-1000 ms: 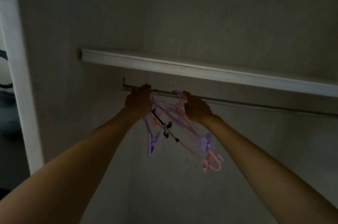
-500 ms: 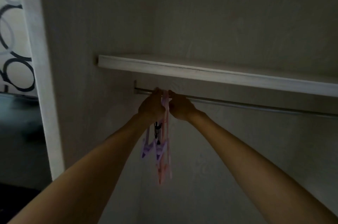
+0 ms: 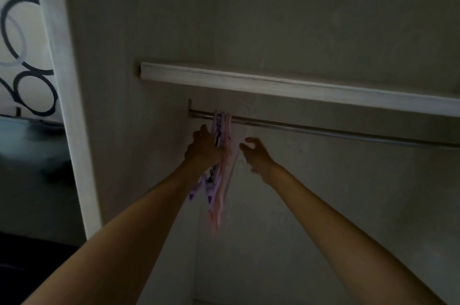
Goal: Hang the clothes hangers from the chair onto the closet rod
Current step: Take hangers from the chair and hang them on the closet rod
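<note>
Left hand: our left hand (image 3: 204,148) is raised beside the hangers, its fingers curled against the left side of the bunch just below the hooks; we cannot tell whether they truly grip it.
Right hand: our right hand (image 3: 254,153) is apart from the bunch, just to its right, fingers spread and loosely bent, holding nothing.
Closet: we see dim grey walls (image 3: 323,18) at the back and the left side.
Door frame: a pale upright frame (image 3: 72,130) stands at the closet's left edge, with a ring-patterned surface (image 3: 22,38) beyond it.
Shelf: a whitish shelf (image 3: 298,87) runs from the left wall toward the right edge.
Closet rod: the metal closet rod (image 3: 323,129) sits just under the shelf.
Hangers: the pink and purple hangers (image 3: 221,180) hang in a tight bunch, hooks over the rod near its left end.
</note>
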A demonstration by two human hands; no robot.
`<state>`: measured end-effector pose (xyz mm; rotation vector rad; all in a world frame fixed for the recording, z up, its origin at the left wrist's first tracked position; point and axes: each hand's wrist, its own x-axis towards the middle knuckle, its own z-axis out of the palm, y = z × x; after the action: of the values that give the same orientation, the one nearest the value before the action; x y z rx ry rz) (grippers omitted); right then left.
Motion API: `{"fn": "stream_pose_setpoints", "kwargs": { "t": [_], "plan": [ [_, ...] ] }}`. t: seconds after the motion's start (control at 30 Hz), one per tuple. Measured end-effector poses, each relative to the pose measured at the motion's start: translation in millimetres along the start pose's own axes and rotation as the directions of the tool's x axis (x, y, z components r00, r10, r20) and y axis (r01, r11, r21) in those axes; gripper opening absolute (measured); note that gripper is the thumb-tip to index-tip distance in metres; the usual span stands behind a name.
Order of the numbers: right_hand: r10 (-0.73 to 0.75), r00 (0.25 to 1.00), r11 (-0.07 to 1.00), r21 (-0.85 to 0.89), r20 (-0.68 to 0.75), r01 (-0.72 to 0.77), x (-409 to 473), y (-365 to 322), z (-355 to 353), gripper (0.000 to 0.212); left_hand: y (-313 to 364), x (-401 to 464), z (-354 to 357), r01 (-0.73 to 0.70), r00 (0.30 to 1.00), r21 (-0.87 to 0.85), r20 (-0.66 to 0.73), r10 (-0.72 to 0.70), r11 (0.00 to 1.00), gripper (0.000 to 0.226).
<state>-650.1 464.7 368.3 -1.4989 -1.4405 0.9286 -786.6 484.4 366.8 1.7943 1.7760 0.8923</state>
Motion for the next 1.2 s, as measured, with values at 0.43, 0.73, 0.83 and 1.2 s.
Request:
{"fn": "stream_pose_setpoints", "kwargs": {
  "t": [0.43, 0.73, 0.83, 1.2],
  "plan": [
    [0.137, 0.905, 0.963, 0.159, 0.403, -0.216, -6.5, 7.2, 41.0, 0.058, -25.9, 29.4, 0.8, 0.065, 0.985, -0.035, 0.164, -0.059, 0.997, 0.053],
    [0.132, 0.926, 0.977, 0.112, 0.355, -0.182, -5.3, 8.2, 40.1, 0.062, -17.5, 15.8, -2.9, 0.043, 0.987, 0.026, 0.152, -0.047, 0.999, 0.048],
    [0.146, 0.928, 0.980, 0.081, 0.343, -0.184, -7.9, 9.8, 39.7, 0.062, -15.4, 11.4, -5.0, 0.042, 0.992, 0.024, 0.120, -0.045, 0.999, 0.045],
    [0.127, 0.979, 0.984, -0.142, 0.158, -0.105, -40.0, 6.0, 2.2, 0.049, 2.4, -48.4, -12.9, -0.156, 0.984, 0.224, -0.052, 0.172, 0.962, 0.043]
  ]
}}
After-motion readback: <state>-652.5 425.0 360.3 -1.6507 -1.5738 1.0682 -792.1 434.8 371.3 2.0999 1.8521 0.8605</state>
